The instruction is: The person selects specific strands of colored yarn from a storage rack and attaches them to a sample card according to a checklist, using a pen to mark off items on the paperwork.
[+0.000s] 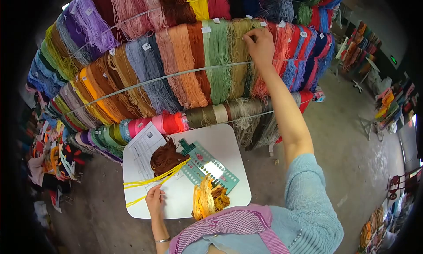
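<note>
Nearest, pink checked apron (233, 221). Right hand (261, 49) curled at olive hank (239, 55), high amid hanging threads (183, 55); left hand (155, 202) curled beside yellow strands (175, 169) over worktop (229, 139); grip on either impossible to tell. Probably light, soft, easily tangled; best pinched at top fold.

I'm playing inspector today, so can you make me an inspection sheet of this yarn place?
Surface: white table in front of hanging yarn.
Job's things: brown yarn, yellow strands, green holed board, yellow-and-brown bundle and printed paper, all at the table.
Clutter: mixed coloured heap at the left.
Grips: left grip by the yellow strands, hold unclear; right grip at the olive yarn, hold unclear.
Cables: nothing seen.
Surroundings: grey floor; more yarn at the right.
</note>
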`<action>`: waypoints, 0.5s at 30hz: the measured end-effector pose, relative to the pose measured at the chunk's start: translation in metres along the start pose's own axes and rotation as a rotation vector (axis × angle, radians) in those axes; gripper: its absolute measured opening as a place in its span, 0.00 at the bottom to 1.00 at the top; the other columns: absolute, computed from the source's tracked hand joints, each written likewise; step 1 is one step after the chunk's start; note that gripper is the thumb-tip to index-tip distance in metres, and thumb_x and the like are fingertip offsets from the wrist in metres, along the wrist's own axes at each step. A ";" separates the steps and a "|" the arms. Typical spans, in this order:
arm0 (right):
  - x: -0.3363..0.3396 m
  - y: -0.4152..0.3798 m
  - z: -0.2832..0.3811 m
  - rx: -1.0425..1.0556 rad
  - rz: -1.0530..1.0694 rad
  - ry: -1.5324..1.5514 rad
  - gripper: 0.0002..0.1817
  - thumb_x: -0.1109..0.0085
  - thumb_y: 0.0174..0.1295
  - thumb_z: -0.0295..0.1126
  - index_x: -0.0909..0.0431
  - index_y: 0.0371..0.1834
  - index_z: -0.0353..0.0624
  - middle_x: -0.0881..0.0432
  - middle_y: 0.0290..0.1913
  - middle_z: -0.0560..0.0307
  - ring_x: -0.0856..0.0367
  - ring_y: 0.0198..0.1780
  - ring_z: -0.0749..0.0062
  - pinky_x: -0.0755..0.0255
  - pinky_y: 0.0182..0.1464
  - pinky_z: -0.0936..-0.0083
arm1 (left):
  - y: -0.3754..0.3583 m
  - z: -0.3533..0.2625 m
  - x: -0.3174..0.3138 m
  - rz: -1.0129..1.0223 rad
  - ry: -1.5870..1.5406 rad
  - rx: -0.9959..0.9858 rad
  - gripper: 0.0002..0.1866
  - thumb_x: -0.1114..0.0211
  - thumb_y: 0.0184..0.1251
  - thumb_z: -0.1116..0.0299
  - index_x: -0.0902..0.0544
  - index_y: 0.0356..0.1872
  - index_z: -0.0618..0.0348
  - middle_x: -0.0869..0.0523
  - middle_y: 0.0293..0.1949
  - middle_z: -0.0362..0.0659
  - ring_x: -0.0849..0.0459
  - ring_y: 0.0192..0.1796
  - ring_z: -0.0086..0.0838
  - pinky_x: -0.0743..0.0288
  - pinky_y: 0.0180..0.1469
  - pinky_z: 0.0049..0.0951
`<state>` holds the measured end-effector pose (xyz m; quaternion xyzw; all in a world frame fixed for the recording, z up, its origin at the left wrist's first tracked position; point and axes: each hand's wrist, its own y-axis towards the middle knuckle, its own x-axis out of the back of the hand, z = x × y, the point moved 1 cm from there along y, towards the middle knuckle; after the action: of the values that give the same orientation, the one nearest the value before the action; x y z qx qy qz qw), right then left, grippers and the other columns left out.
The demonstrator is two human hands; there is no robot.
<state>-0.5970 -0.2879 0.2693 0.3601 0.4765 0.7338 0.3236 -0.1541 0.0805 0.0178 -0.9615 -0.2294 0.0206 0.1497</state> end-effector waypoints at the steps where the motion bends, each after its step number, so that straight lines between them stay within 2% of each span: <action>1: 0.000 0.002 0.003 -0.002 0.000 0.003 0.09 0.31 0.49 0.33 0.19 0.32 0.46 0.22 0.36 0.56 0.24 0.45 0.56 0.28 0.43 0.64 | 0.000 0.000 -0.002 -0.003 0.002 0.000 0.08 0.41 0.70 0.68 0.17 0.44 0.57 0.19 0.25 0.33 0.31 0.20 0.10 0.43 0.20 0.11; 3: -0.001 0.005 0.007 -0.146 0.061 -0.002 0.10 0.32 0.50 0.30 0.20 0.35 0.46 0.23 0.36 0.55 0.23 0.40 0.56 0.28 0.42 0.65 | -0.001 -0.001 -0.007 0.003 0.003 0.014 0.08 0.41 0.70 0.68 0.17 0.45 0.57 0.19 0.25 0.33 0.31 0.20 0.10 0.43 0.20 0.11; 7: -0.004 0.003 0.015 -0.141 0.017 0.221 0.11 0.34 0.50 0.26 0.21 0.38 0.45 0.23 0.36 0.54 0.23 0.36 0.56 0.27 0.41 0.66 | 0.000 0.005 -0.012 0.000 -0.008 0.023 0.09 0.41 0.70 0.68 0.17 0.45 0.58 0.19 0.25 0.33 0.31 0.20 0.10 0.43 0.20 0.11; 9: 0.002 -0.001 0.020 -0.010 -0.046 0.242 0.12 0.35 0.51 0.25 0.19 0.40 0.43 0.22 0.38 0.54 0.23 0.37 0.62 0.28 0.42 0.68 | -0.002 0.004 -0.014 -0.013 -0.004 0.034 0.09 0.41 0.70 0.68 0.17 0.45 0.59 0.18 0.26 0.33 0.31 0.21 0.11 0.42 0.21 0.11; 10: 0.001 0.000 0.018 -0.015 -0.048 0.240 0.12 0.35 0.51 0.25 0.19 0.40 0.43 0.22 0.38 0.54 0.23 0.37 0.62 0.28 0.42 0.68 | -0.001 0.002 -0.015 -0.011 0.001 0.034 0.09 0.41 0.70 0.68 0.17 0.45 0.59 0.18 0.26 0.33 0.31 0.21 0.11 0.42 0.21 0.11; 12: 0.000 0.006 0.012 0.209 -0.148 0.067 0.16 0.38 0.50 0.22 0.19 0.44 0.46 0.22 0.40 0.54 0.25 0.45 0.57 0.29 0.47 0.67 | 0.004 -0.002 -0.019 -0.014 0.007 0.016 0.09 0.42 0.70 0.69 0.17 0.44 0.60 0.19 0.26 0.34 0.31 0.21 0.12 0.42 0.22 0.13; 13: 0.001 0.009 0.007 0.205 -0.154 0.064 0.16 0.38 0.50 0.22 0.19 0.44 0.46 0.22 0.40 0.54 0.25 0.45 0.57 0.29 0.47 0.67 | 0.010 -0.006 -0.022 -0.011 0.012 0.012 0.09 0.42 0.70 0.69 0.17 0.44 0.60 0.19 0.26 0.34 0.31 0.21 0.12 0.42 0.22 0.13; 15: 0.001 0.016 -0.003 0.242 -0.039 0.091 0.18 0.40 0.51 0.20 0.17 0.46 0.48 0.21 0.44 0.56 0.26 0.48 0.57 0.30 0.51 0.67 | 0.028 -0.022 -0.034 -0.008 0.229 -0.206 0.09 0.42 0.70 0.69 0.17 0.44 0.61 0.19 0.26 0.35 0.30 0.22 0.13 0.40 0.24 0.14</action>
<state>-0.6022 -0.2936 0.2832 0.3535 0.5827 0.6802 0.2699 -0.1700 0.0352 0.0295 -0.9670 -0.2154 -0.1134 0.0757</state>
